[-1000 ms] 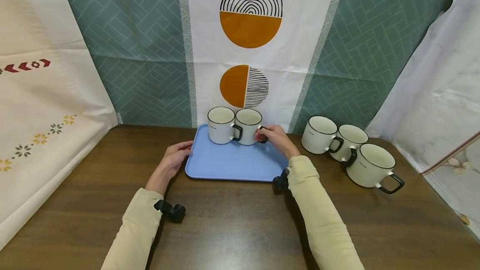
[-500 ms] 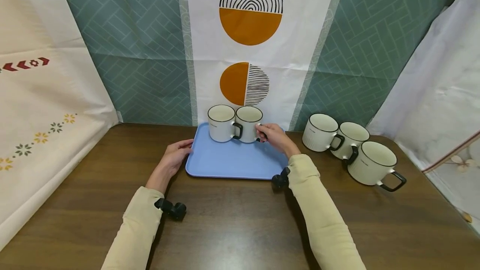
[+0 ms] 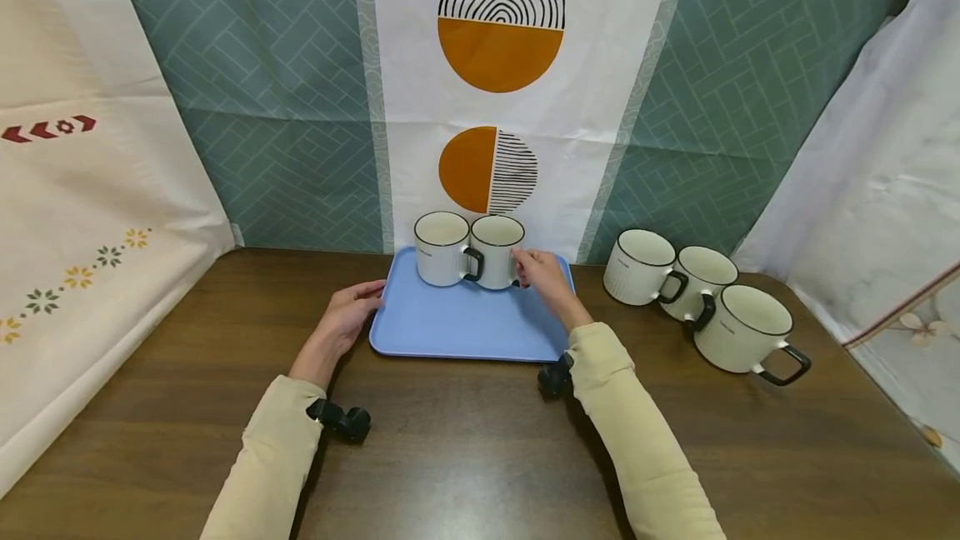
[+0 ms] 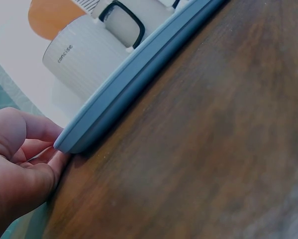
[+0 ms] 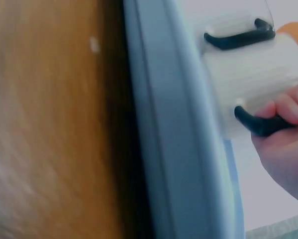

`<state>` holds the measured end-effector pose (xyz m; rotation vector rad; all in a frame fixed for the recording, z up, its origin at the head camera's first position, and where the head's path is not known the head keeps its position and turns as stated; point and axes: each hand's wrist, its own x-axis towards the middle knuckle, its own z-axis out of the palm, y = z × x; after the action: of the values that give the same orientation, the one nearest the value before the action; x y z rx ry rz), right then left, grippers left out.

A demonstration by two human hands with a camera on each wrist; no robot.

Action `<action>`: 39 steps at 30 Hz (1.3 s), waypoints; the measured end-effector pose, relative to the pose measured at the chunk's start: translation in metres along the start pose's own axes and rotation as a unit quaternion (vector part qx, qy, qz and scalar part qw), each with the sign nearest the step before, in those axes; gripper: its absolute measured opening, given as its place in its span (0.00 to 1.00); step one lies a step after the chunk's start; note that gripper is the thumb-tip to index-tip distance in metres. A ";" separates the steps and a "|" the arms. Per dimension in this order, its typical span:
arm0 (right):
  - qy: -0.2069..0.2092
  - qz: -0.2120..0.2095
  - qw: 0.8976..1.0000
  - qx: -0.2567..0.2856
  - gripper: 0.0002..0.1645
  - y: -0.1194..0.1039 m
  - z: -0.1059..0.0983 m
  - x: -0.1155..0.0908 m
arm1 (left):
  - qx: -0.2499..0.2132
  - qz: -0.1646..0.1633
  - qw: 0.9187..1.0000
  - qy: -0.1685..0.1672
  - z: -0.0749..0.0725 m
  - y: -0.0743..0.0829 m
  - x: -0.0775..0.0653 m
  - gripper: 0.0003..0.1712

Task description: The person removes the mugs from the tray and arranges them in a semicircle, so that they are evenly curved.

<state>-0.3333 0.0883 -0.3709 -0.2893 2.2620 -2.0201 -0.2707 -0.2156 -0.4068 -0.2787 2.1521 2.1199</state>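
Two white mugs with black rims and handles stand side by side at the back of a blue tray (image 3: pixel 465 323). My right hand (image 3: pixel 546 280) grips the handle of the right mug (image 3: pixel 497 257); in the right wrist view its fingers curl round the black handle (image 5: pixel 265 124). The left mug (image 3: pixel 441 252) touches or nearly touches it, handle towards it. At the tray's left edge is my left hand (image 3: pixel 348 315). In the left wrist view its thumb and fingers (image 4: pixel 42 128) pinch the tray's rim (image 4: pixel 109 94), with some fingers partly hidden.
Three more white mugs with black handles stand on the brown table (image 3: pixel 450 448) to the right: a ribbed mug (image 3: pixel 637 269), a middle mug (image 3: pixel 697 282) and a front mug (image 3: pixel 742 330). A patterned cloth (image 3: pixel 300 148) hangs right behind the tray.
The right forearm and wrist have shifted slightly left and the hand has turned a little, still at the handle. Both mugs, the tray and the left hand stay where they were.
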 end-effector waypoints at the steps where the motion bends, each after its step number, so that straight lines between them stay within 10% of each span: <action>1: 0.008 0.001 1.000 0.002 0.25 -0.001 0.001 -0.001 | 0.001 0.000 1.000 0.000 0.000 0.000 0.000 0.28; 16: 0.066 -0.002 0.997 0.027 0.26 -0.007 -0.012 -0.014 | 0.011 0.000 1.000 -0.002 0.000 0.001 -0.001 0.28; 39: 0.040 -0.110 0.993 0.033 0.27 -0.048 -0.039 -0.063 | 0.003 0.010 1.000 0.000 0.002 0.001 -0.002 0.28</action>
<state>-0.2758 0.1338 -0.3226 -0.4808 2.2933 -2.2474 -0.2693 -0.2131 -0.4051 -0.2572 2.1700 2.1248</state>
